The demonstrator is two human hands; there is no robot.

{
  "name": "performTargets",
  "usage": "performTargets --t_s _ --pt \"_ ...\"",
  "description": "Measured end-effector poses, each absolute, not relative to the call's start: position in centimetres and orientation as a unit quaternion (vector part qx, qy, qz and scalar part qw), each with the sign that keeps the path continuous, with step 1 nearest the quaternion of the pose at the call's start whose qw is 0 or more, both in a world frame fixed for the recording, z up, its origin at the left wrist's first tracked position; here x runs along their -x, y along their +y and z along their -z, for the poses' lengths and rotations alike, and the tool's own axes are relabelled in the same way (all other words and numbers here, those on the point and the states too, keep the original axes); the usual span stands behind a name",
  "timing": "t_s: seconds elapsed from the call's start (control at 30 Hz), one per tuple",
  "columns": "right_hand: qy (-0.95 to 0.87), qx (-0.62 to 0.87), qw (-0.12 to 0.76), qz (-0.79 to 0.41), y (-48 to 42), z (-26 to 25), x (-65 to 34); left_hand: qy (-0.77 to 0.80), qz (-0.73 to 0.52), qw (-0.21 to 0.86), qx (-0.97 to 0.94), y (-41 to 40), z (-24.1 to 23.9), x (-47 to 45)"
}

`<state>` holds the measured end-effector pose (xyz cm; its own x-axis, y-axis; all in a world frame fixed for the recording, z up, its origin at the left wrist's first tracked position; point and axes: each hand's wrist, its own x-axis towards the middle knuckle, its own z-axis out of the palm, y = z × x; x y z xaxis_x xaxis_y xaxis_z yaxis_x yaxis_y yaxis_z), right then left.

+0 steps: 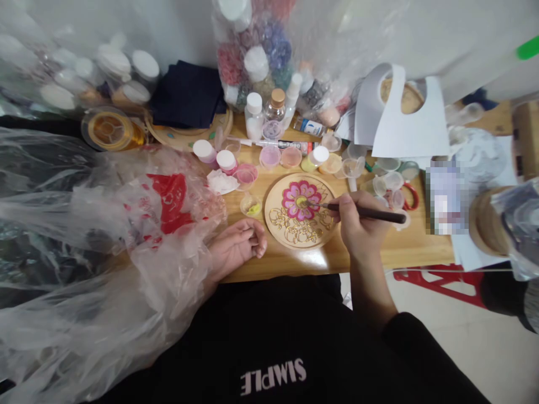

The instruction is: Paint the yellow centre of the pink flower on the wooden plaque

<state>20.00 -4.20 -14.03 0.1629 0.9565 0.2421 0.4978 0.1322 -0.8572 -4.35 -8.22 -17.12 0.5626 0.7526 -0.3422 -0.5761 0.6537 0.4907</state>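
A round pale wooden plaque (274, 229) lies on the table, with gold wire outlines and a pink-purple flower (290, 197) whose centre is yellow. My right hand (362, 221) is closed around a slim dark-handled tool (381, 214); its thin tip meets the yellow centre, too small to make out exactly. Left of the plaque, my left hand (240, 247) rests palm up on the table edge, fingers loosely curled and holding nothing. Just above it stands a small clear cup (250, 205) with yellow-green material inside.
Small cups with pink (245, 176), lilac (269, 157) and peach contents line the back, beside white-capped bottles (254, 115). A crumpled plastic bag (168, 247) covers the left side. Red-handled scissors (411, 196) and a white cut-out sheet (396, 134) are at right.
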Motion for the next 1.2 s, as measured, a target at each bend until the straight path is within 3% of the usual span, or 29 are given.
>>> performTargets --t_s 1.2 --pt "-0.580 0.605 0.467 -0.283 -4.25 14.05 -19.58 0.257 -0.386 0.872 -0.153 -8.19 17.16 4.37"
